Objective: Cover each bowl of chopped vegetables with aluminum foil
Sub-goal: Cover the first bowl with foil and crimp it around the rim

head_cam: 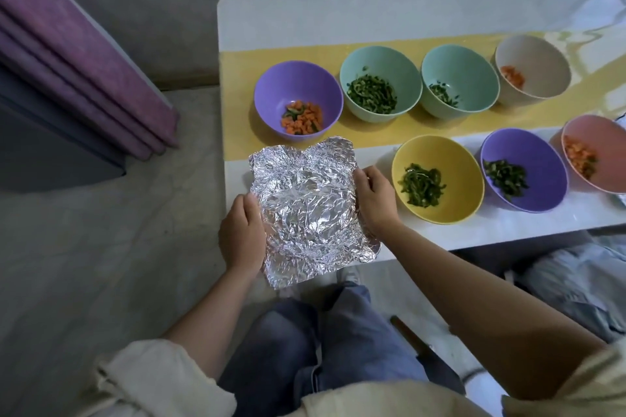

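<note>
Rolled cream sleeves (152, 382) and jeans (338, 349) lowest in view. Left grip (242, 230) and right grip (374, 200) each hold an opposite side edge of the crumpled foil sheet (305, 210), fingers curled onto it. Sheet is spread between them over the counter (271, 20) near corner. Bowl beneath it: hidden, cannot tell. Yellow bowl (437, 179) just right of right grip; purple bowl (298, 98) just beyond the foil's far edge. Both uncovered.

Judgement: centre the sheet over a rim, lower it level, then crimp downward all round. Pull gently, since creased foil likely tears.

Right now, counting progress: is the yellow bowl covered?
No, the yellow bowl lies open, its greens showing; the foil is beside it.
</note>
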{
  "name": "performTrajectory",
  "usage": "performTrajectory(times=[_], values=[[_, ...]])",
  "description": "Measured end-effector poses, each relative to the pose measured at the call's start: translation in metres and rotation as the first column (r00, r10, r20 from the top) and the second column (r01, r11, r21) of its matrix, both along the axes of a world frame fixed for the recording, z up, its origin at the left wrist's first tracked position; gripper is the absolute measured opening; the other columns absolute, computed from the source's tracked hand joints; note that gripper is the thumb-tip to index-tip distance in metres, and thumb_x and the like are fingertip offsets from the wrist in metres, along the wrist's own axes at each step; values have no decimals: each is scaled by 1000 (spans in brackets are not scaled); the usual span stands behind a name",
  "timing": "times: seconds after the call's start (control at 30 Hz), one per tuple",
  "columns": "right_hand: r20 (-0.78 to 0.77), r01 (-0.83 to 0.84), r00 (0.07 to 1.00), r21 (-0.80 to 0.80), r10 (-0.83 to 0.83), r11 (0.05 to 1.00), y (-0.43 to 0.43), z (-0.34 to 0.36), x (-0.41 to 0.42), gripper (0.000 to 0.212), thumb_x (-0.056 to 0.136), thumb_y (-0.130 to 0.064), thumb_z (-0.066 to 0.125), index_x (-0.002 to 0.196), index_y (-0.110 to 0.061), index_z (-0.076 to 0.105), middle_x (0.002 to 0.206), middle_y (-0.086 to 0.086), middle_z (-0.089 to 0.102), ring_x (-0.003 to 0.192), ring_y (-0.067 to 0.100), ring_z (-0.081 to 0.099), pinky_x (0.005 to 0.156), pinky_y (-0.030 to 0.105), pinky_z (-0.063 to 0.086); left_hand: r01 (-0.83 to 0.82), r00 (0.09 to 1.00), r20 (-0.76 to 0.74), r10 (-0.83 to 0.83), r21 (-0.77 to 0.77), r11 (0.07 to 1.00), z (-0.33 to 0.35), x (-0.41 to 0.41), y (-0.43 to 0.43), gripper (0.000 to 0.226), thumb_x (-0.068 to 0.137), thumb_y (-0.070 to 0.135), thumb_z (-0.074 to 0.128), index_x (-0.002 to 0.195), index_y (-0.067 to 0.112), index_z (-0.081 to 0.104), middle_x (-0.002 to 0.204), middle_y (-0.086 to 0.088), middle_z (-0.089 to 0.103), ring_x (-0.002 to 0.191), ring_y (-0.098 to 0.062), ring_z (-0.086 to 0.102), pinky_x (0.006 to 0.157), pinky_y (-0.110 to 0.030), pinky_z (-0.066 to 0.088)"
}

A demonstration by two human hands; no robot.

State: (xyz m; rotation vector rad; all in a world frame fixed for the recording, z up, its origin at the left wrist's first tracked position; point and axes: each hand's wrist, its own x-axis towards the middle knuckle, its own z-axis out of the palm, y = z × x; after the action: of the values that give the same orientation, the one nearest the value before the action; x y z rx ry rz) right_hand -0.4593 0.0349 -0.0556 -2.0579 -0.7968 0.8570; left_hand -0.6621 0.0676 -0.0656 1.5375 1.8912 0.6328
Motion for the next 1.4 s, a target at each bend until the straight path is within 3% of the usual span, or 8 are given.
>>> performTrajectory(times=[0.1, 0.23, 0.33, 0.47, 0.73, 1.03, 1.17, 1.4], values=[[106, 16, 994, 58, -22, 998, -3, 13, -2, 22, 100, -32, 50, 108, -12, 54, 88, -2, 59, 76, 10, 55, 70, 31, 42, -96, 989, -96, 115, 184, 978, 13, -1, -2, 30, 94, 32, 34, 98, 8, 53, 101, -17, 60, 93, -38, 55, 71, -40, 35], [570, -276, 820, 320, 49, 906, -11, 28, -13, 37, 98, -18, 50, 132, -5, 49, 135, 11, 46, 126, 22, 42, 106, 32, 31, 240, 960, -237, -146, 442, 864, 26, 15, -15, 32, 91, 28, 42, 108, 6, 58, 115, -17, 55, 106, -32, 46, 89, -42, 34], [720, -581, 620, 154, 311, 800, -5, 23, -22, 49, 100, -23, 39, 145, -4, 39, 155, 15, 30, 145, 26, 25, 116, 36, 20, 536, 826, -411, -386, 361, 763, 26, 38, -14, 46, 94, 28, 37, 130, 7, 55, 143, -14, 47, 133, -32, 40, 108, -45, 30], [733, -624, 447, -155, 512, 766, -4, -2, -26, 60, 102, -36, 20, 152, -3, 21, 161, 14, 12, 150, 25, 4, 120, 48, 11, 642, 677, -579, -455, 161, 750, 1, 37, -3, 59, 99, 32, 24, 151, 6, 32, 160, -12, 23, 149, -29, 19, 119, -51, 19], [547, -525, 714, 6, 437, 851, 0, -22, -17, 54, 105, -30, 29, 150, -1, 27, 153, 14, 34, 141, 24, 29, 118, 26, 17, 478, 874, -218, -434, 235, 846, -11, 31, 5, 54, 100, 25, 28, 147, 1, 35, 154, -12, 36, 141, -23, 35, 116, -35, 28], [-93, -113, 987, 205, 134, 972, 4, -24, -15, 30, 104, -23, 40, 127, -17, 58, 103, -14, 63, 93, 2, 58, 87, 20, 42, 161, 942, 256, -218, 226, 961, -14, 30, 5, 45, 100, 20, 31, 140, 6, 47, 137, 7, 47, 123, 6, 41, 100, -4, 29], [-143, -100, 981, 185, 127, 978, 5, -21, -10, 25, 104, -13, 40, 119, -14, 60, 106, -12, 64, 98, -7, 56, 86, 11, 40, 285, 947, 80, -311, 236, 929, -11, 26, 13, 43, 101, 19, 32, 139, 6, 48, 133, -5, 57, 115, -8, 51, 93, -12, 35], [-259, 315, 927, 149, -271, 937, -17, -23, -24, 25, 105, -29, 33, 120, -23, 51, 110, 3, 60, 94, 16, 56, 87, 33, 46, 614, 765, -337, -548, 127, 779, 2, 48, 47, 60, 94, 34, 20, 140, 13, 51, 142, -10, 53, 133, -35, 43, 108, -49, 34]])
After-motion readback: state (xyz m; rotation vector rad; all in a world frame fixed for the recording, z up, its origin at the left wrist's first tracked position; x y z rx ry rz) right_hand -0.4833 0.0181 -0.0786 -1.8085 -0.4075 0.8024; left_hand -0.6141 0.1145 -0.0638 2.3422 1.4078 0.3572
